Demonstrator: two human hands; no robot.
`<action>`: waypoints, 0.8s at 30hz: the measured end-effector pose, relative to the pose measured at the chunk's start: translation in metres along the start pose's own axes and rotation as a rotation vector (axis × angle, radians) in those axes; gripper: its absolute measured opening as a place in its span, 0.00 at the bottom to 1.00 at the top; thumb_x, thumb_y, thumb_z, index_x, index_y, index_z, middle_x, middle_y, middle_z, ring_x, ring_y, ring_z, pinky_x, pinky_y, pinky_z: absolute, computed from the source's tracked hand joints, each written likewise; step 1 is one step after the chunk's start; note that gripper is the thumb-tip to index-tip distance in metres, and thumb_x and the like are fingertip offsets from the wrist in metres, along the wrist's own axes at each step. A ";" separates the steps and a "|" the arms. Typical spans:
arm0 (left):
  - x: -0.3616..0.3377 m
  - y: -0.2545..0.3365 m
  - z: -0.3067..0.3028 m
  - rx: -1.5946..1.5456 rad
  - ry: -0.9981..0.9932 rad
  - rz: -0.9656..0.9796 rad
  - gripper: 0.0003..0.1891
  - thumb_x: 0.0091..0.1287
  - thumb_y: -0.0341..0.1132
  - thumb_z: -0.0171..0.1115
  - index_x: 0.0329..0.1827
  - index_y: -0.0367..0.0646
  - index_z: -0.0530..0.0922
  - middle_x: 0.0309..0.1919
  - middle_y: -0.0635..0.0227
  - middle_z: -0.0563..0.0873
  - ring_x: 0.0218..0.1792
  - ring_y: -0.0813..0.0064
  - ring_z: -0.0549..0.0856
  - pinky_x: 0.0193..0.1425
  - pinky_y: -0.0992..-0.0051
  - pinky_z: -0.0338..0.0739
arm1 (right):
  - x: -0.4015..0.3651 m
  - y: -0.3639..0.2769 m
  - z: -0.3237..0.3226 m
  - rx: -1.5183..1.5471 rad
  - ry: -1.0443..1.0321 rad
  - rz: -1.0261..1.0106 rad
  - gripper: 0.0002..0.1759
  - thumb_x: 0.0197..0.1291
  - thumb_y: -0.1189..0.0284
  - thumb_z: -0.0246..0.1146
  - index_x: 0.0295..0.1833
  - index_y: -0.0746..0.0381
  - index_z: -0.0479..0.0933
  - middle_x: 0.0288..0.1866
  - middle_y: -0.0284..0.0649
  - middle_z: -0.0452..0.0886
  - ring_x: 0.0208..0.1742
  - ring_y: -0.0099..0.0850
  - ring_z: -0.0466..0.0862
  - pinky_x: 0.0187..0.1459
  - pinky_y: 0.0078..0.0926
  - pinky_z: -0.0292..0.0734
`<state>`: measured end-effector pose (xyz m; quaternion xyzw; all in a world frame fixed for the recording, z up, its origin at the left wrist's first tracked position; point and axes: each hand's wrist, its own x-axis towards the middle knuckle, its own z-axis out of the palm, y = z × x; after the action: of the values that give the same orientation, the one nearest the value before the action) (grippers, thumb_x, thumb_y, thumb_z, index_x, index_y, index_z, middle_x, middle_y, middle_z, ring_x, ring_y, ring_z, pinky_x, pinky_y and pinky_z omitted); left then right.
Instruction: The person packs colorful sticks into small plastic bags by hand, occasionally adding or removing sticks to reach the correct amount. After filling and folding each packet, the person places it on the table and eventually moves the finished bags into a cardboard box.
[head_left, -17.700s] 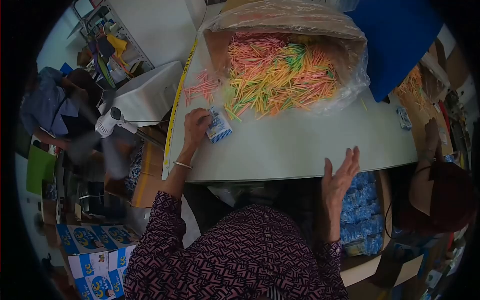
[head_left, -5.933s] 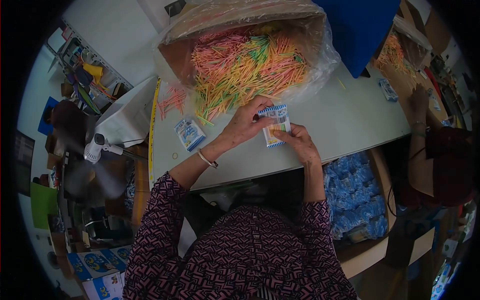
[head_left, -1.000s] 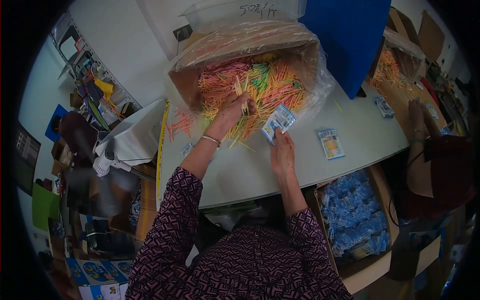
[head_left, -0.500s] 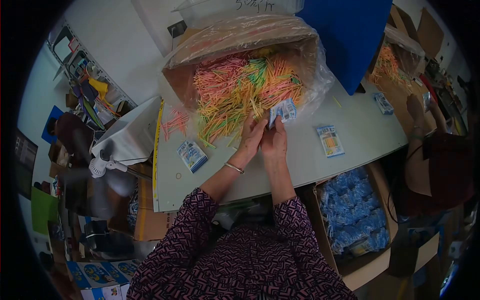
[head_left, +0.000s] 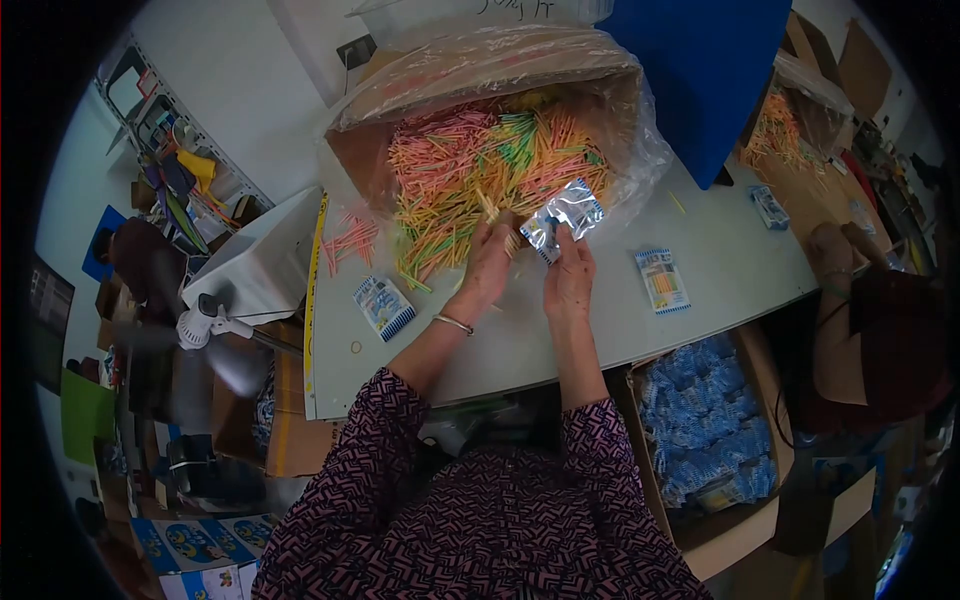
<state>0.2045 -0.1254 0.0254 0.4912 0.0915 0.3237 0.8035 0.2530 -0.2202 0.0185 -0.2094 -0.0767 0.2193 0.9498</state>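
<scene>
My left hand (head_left: 486, 268) is closed around a small bunch of thin pale-yellow sticks (head_left: 489, 207), their ends poking out past the fingers. Just right of it, my right hand (head_left: 570, 278) pinches a small blue-and-white packet (head_left: 566, 208) with a shiny silver face, tilted toward the upper right. Whether that packet is open cannot be made out. Both hands are above the table, in front of a plastic-lined cardboard box (head_left: 355, 165) lying with its opening toward me. A heap of pink, yellow, orange and green sticks (head_left: 450, 215) spills out of it.
Printed packets lie left (head_left: 384, 308) and right (head_left: 662, 281) on the grey table (head_left: 480, 370); another packet (head_left: 769, 207) is farther right. Below the edge stands a carton of blue packets (head_left: 708, 420). A blue panel (head_left: 690, 80) separates a co-worker's arm (head_left: 835, 320). A fan (head_left: 200, 328) is at left.
My hands have moved apart. The right hand has shifted right with the packet, whose silver face now shows more; the left hand has drawn slightly left with the sticks.
</scene>
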 end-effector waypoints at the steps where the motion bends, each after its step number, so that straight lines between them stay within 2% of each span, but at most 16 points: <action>1: 0.001 0.012 0.001 0.024 -0.007 -0.027 0.13 0.72 0.39 0.49 0.48 0.38 0.73 0.41 0.66 0.81 0.41 0.76 0.80 0.49 0.74 0.74 | -0.002 -0.005 0.001 -0.134 0.003 -0.039 0.13 0.61 0.71 0.62 0.49 0.62 0.75 0.45 0.33 0.80 0.44 0.20 0.77 0.48 0.19 0.70; 2: 0.001 0.024 0.002 0.048 -0.012 -0.055 0.14 0.71 0.41 0.49 0.43 0.37 0.74 0.37 0.66 0.81 0.38 0.77 0.80 0.46 0.77 0.74 | -0.006 -0.009 0.001 -0.268 0.006 -0.076 0.11 0.59 0.70 0.64 0.45 0.64 0.78 0.39 0.31 0.81 0.38 0.16 0.77 0.43 0.16 0.71; 3: 0.003 0.033 0.002 0.047 -0.013 -0.053 0.14 0.71 0.41 0.49 0.43 0.37 0.74 0.37 0.66 0.81 0.38 0.77 0.80 0.46 0.77 0.74 | -0.008 -0.015 -0.001 -0.269 0.004 -0.078 0.11 0.59 0.70 0.64 0.45 0.64 0.78 0.39 0.31 0.81 0.38 0.16 0.77 0.43 0.16 0.71; 5: 0.008 0.050 0.003 0.060 -0.078 0.005 0.16 0.72 0.42 0.48 0.42 0.36 0.74 0.36 0.64 0.82 0.38 0.72 0.81 0.46 0.73 0.75 | -0.013 -0.026 -0.009 -0.539 -0.128 0.048 0.11 0.59 0.69 0.64 0.42 0.65 0.80 0.34 0.31 0.82 0.32 0.15 0.76 0.37 0.13 0.71; 6: 0.011 0.057 0.002 0.062 -0.076 0.006 0.16 0.72 0.42 0.48 0.42 0.36 0.74 0.36 0.64 0.82 0.38 0.72 0.81 0.46 0.73 0.75 | -0.014 -0.030 -0.012 -0.538 -0.129 0.050 0.11 0.59 0.69 0.64 0.42 0.65 0.80 0.34 0.31 0.82 0.32 0.15 0.76 0.37 0.13 0.71; 8: 0.015 0.067 0.002 0.048 -0.199 0.072 0.16 0.72 0.41 0.47 0.43 0.35 0.74 0.37 0.61 0.82 0.41 0.69 0.82 0.49 0.71 0.76 | -0.016 -0.037 -0.019 -0.702 -0.225 0.223 0.10 0.59 0.71 0.63 0.42 0.66 0.82 0.32 0.30 0.82 0.31 0.14 0.77 0.38 0.13 0.71; 9: 0.013 0.072 0.006 0.047 -0.196 0.070 0.16 0.72 0.41 0.47 0.43 0.35 0.74 0.37 0.61 0.82 0.41 0.69 0.82 0.49 0.71 0.76 | -0.019 -0.041 -0.017 -0.703 -0.224 0.227 0.10 0.59 0.71 0.63 0.42 0.66 0.82 0.32 0.30 0.82 0.31 0.14 0.77 0.38 0.13 0.71; 11: 0.007 0.082 0.015 0.009 -0.221 0.009 0.16 0.73 0.41 0.46 0.43 0.35 0.74 0.39 0.60 0.81 0.44 0.67 0.82 0.52 0.69 0.76 | -0.024 -0.050 -0.012 -0.805 -0.291 0.375 0.11 0.59 0.69 0.64 0.42 0.66 0.81 0.31 0.30 0.82 0.31 0.14 0.76 0.37 0.12 0.70; 12: 0.007 0.084 0.016 0.008 -0.218 0.009 0.16 0.73 0.41 0.46 0.43 0.35 0.74 0.39 0.60 0.81 0.44 0.67 0.82 0.52 0.69 0.76 | -0.023 -0.051 -0.014 -0.806 -0.293 0.379 0.11 0.59 0.69 0.64 0.42 0.66 0.81 0.31 0.30 0.82 0.31 0.14 0.76 0.37 0.12 0.70; 14: 0.006 0.086 0.017 0.012 -0.323 -0.094 0.12 0.73 0.40 0.46 0.46 0.41 0.71 0.42 0.57 0.81 0.49 0.61 0.81 0.56 0.64 0.76 | -0.021 -0.052 -0.020 -0.878 -0.432 0.390 0.12 0.58 0.69 0.64 0.42 0.67 0.81 0.32 0.30 0.82 0.30 0.14 0.74 0.35 0.11 0.69; 17: 0.001 0.081 0.017 -0.026 -0.335 -0.152 0.12 0.73 0.40 0.45 0.48 0.41 0.70 0.43 0.57 0.81 0.49 0.61 0.81 0.57 0.63 0.75 | -0.024 -0.057 -0.016 -0.951 -0.462 0.440 0.12 0.58 0.69 0.64 0.43 0.68 0.81 0.32 0.31 0.82 0.31 0.14 0.74 0.36 0.12 0.69; 21: -0.007 0.080 0.021 0.063 -0.388 -0.145 0.13 0.73 0.41 0.45 0.48 0.40 0.71 0.44 0.57 0.81 0.49 0.62 0.81 0.58 0.63 0.75 | -0.026 -0.055 -0.017 -0.885 -0.477 0.453 0.13 0.58 0.69 0.64 0.43 0.68 0.81 0.31 0.31 0.82 0.31 0.14 0.74 0.36 0.12 0.69; 24: -0.011 0.081 0.020 0.206 -0.501 -0.118 0.14 0.74 0.41 0.43 0.48 0.40 0.70 0.44 0.57 0.80 0.50 0.64 0.81 0.59 0.62 0.74 | -0.027 -0.058 -0.015 -0.889 -0.488 0.477 0.12 0.58 0.70 0.64 0.42 0.68 0.81 0.31 0.31 0.82 0.31 0.15 0.74 0.36 0.13 0.69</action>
<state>0.1705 -0.1220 0.1020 0.6288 -0.0489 0.1338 0.7644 0.2542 -0.2849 0.0286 -0.5446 -0.3300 0.4166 0.6488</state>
